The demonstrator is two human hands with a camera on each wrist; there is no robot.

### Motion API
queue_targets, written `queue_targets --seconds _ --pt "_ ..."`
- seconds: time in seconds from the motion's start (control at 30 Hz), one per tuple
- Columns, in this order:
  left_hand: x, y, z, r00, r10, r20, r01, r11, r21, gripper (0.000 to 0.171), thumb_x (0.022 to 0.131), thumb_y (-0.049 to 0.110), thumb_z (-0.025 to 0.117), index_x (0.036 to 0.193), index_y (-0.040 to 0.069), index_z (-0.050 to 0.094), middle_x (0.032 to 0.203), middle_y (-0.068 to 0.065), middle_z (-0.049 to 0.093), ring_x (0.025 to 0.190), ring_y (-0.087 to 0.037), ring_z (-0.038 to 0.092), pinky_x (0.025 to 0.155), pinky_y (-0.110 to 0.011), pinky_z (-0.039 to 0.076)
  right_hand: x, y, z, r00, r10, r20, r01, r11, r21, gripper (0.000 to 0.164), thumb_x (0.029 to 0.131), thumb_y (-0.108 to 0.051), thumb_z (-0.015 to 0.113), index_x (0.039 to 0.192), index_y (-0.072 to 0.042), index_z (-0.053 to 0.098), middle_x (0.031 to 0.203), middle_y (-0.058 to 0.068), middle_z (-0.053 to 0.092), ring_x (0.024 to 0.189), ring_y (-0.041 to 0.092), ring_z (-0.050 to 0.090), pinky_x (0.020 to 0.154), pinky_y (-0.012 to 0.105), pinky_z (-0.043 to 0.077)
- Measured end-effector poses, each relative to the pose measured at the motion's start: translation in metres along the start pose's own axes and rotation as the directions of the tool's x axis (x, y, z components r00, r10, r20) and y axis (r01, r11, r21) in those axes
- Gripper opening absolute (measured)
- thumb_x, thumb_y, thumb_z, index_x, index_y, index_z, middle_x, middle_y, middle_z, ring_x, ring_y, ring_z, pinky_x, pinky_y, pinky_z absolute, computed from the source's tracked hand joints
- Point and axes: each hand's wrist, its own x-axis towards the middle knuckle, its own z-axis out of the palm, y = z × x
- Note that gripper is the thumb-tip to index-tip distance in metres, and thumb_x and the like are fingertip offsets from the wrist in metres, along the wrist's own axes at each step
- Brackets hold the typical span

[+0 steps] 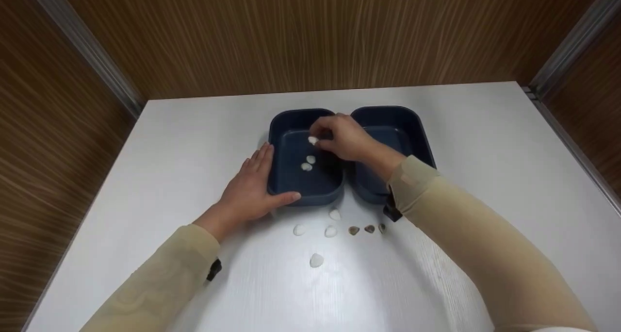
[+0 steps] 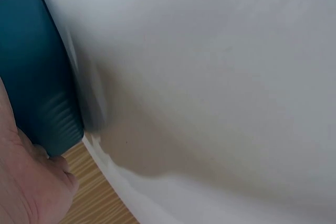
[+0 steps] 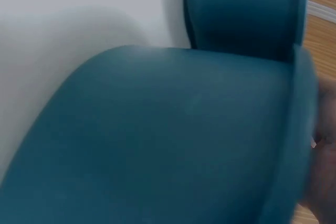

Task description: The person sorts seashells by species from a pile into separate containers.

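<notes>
Over the left dark blue box point(image 1: 286, 142), my right hand point(image 1: 347, 138) pinches a small white shell point(image 1: 313, 140) between thumb and fingers. Two more white shells point(image 1: 306, 167) lie on that box's floor. My left hand point(image 1: 247, 189) rests against the same box's left side, its fingers straight along the outer wall and the thumb at the front rim. In the left wrist view, part of the left hand point(image 2: 34, 187) shows beside the box wall point(image 2: 37, 72). The right wrist view shows mostly box walls point(image 3: 157, 129), with the right hand point(image 3: 323, 166) partly hidden behind a rim.
A second dark blue box point(image 1: 410, 138) stands to the right, partly covered by the right forearm. Several white shells point(image 1: 316, 260) and three brown shell-like pieces point(image 1: 369, 229) lie in front of the boxes on the white table point(image 1: 194, 142). Wood-patterned panels point(image 1: 315, 36) enclose the back and sides.
</notes>
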Motion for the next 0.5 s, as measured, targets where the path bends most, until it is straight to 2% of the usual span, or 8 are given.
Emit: queue_targets --seconds 0.27,0.5 --pt "0.0011 -0.0004 0.0002 1.000 0.000 0.006 0.000 1.000 0.001 0.131 0.085 0.094 0.047 0.170 0.008 -0.003 0.178 -0.008 0.000 0.164 -0.023 0.001 0.132 -0.044 0.006 0.0015 0.0047 0.0048 1.000 0.026 0.018 -0.024 0.997 -0.077 0.020 0.097 -0.011 0.078 0.117 -0.009 0.077 0.115 0.007 0.077 0.111 0.030 0.060 0.105 0.049 0.045" --pt "0.0001 -0.0009 -0.0007 1.000 0.014 -0.008 -0.014 1.000 -0.003 0.130 0.087 0.090 0.053 0.170 0.006 0.000 0.178 -0.011 0.003 0.164 -0.026 0.004 0.131 -0.046 0.007 0.0017 0.0084 0.0080 0.997 0.065 0.028 -0.062 0.993 -0.104 0.021 0.097 -0.012 0.078 0.118 -0.010 0.076 0.116 0.008 0.076 0.113 0.032 0.058 0.104 0.054 0.040"
